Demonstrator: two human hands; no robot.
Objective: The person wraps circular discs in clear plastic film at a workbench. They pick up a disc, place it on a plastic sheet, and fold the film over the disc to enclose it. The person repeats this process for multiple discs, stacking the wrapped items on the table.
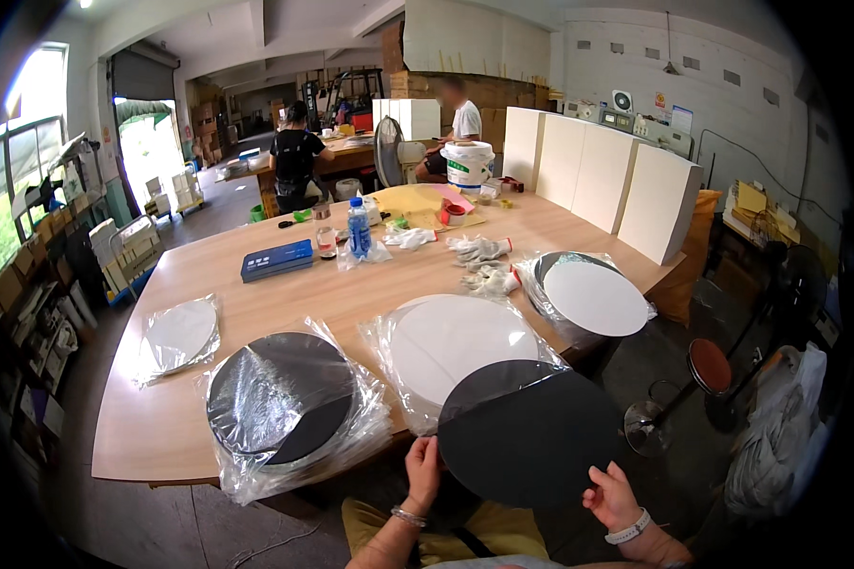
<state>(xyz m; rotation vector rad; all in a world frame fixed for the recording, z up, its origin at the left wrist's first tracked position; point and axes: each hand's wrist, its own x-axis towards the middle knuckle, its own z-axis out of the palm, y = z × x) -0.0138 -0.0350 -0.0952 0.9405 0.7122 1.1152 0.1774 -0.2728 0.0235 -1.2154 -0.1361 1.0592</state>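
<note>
Workshop table (190, 275), near edge, right of middle: left hand (423, 472) and right hand (613, 498) pinch a black disc (531, 446) by its left and near-right rims. Probably light, stiff and slick, it seems best gripped by opposite edges.

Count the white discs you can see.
3: small disc at left, large disc behind the held black disc, third disc at right; more may hide underneath.

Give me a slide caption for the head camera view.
Left hand and right hand hold a large black disc by its rim, at a wood-toned table bearing plastic-wrapped discs.
</note>
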